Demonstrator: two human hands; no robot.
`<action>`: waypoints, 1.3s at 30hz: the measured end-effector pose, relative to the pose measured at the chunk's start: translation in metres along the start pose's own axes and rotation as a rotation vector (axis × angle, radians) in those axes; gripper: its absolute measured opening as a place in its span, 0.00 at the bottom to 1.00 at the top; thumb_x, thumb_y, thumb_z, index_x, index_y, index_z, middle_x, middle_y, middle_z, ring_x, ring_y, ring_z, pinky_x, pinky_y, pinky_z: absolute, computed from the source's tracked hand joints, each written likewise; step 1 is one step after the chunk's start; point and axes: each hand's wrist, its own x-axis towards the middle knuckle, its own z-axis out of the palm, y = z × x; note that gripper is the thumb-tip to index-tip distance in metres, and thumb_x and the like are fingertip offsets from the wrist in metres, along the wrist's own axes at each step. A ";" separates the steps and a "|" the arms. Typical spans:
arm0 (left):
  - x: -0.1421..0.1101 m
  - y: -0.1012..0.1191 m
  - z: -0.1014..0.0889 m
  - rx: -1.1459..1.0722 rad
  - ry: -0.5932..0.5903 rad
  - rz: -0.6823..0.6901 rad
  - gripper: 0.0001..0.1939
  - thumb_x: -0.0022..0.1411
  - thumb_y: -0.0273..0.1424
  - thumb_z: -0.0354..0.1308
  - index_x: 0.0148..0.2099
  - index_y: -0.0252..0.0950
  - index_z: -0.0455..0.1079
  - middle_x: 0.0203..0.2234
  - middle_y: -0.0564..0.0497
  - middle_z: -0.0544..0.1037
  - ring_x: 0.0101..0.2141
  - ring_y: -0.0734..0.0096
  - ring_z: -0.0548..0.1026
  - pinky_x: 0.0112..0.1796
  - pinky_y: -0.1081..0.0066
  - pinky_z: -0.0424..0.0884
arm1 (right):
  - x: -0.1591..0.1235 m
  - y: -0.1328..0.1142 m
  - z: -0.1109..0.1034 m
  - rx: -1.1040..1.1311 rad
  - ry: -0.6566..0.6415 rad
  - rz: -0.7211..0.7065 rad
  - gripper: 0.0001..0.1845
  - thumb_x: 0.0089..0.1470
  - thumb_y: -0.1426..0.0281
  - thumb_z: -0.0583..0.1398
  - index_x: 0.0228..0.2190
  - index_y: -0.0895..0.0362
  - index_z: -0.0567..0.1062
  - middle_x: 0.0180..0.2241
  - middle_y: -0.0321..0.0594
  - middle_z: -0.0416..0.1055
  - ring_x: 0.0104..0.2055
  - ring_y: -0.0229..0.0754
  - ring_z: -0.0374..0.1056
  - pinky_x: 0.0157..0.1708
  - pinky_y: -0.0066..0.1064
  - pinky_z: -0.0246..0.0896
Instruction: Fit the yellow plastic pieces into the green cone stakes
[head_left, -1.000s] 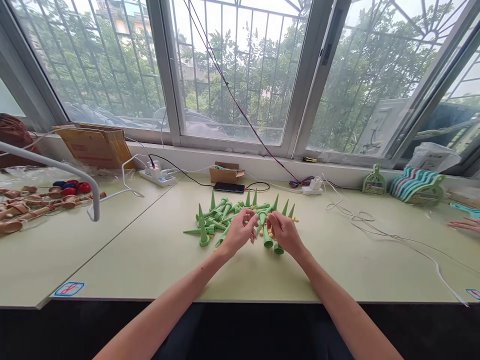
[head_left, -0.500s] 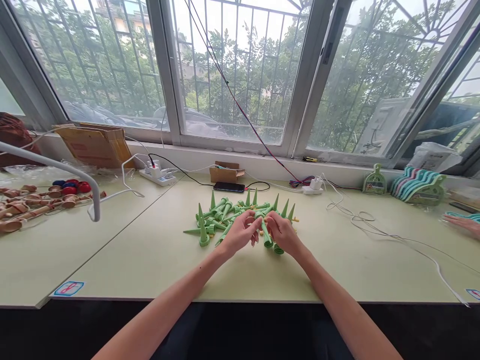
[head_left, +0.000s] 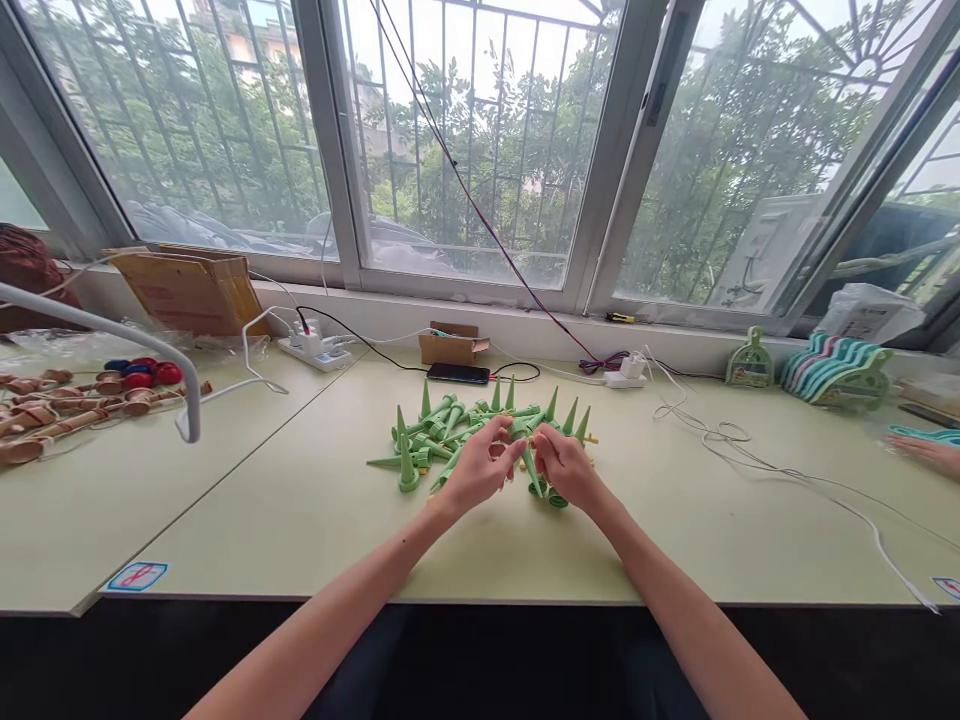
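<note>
My left hand (head_left: 481,465) is closed around the wide head of a green plastic plant-watering spike (head_left: 530,468), whose point slants downward. Pressed to the right side of that head are the pinched fingers of my right hand (head_left: 570,468), with a small yellow piece mostly hidden at their tips. Around both hands lies a pile of similar green spikes (head_left: 439,432), some standing point up. An upright spike (head_left: 407,470) stands at the pile's near left. Beneath my right hand the round open end of another spike (head_left: 557,498) shows. Small yellow pieces (head_left: 592,438) lie among the spikes.
Behind the pile are a phone (head_left: 459,374) and a small cardboard box (head_left: 453,348). White cables (head_left: 720,435) run across the table at right. Wooden toys (head_left: 67,410) lie at left under a white metal bar (head_left: 150,335). Another person's hand (head_left: 930,450) is at the right edge.
My hands have come together on the spike's head, and its tip now points down toward the near side. The other person's hand shifted slightly at the right edge.
</note>
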 end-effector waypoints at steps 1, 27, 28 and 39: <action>0.000 0.000 0.000 0.008 -0.003 0.006 0.22 0.61 0.49 0.56 0.47 0.38 0.60 0.31 0.55 0.67 0.20 0.78 0.70 0.16 0.77 0.64 | 0.000 0.001 0.000 0.001 0.001 0.003 0.22 0.68 0.56 0.45 0.25 0.54 0.59 0.19 0.31 0.63 0.20 0.34 0.55 0.23 0.26 0.52; -0.002 -0.002 0.003 0.379 0.043 0.278 0.06 0.63 0.31 0.55 0.43 0.37 0.65 0.34 0.52 0.72 0.23 0.80 0.68 0.23 0.78 0.67 | 0.001 0.002 0.002 0.178 0.003 0.113 0.30 0.66 0.51 0.47 0.18 0.55 0.63 0.16 0.35 0.63 0.17 0.34 0.57 0.21 0.27 0.54; -0.002 -0.002 0.003 0.392 0.043 0.302 0.05 0.63 0.30 0.55 0.42 0.37 0.66 0.34 0.51 0.72 0.24 0.80 0.68 0.24 0.78 0.67 | 0.001 0.002 0.002 0.177 0.005 0.120 0.31 0.66 0.51 0.47 0.17 0.55 0.63 0.15 0.35 0.63 0.17 0.34 0.57 0.21 0.27 0.54; -0.001 -0.008 0.001 0.491 -0.026 0.420 0.03 0.67 0.28 0.52 0.39 0.37 0.66 0.33 0.50 0.71 0.26 0.78 0.67 0.25 0.77 0.66 | 0.002 -0.003 0.001 0.079 0.005 0.128 0.34 0.66 0.58 0.47 0.11 0.56 0.65 0.13 0.36 0.63 0.16 0.34 0.58 0.22 0.27 0.56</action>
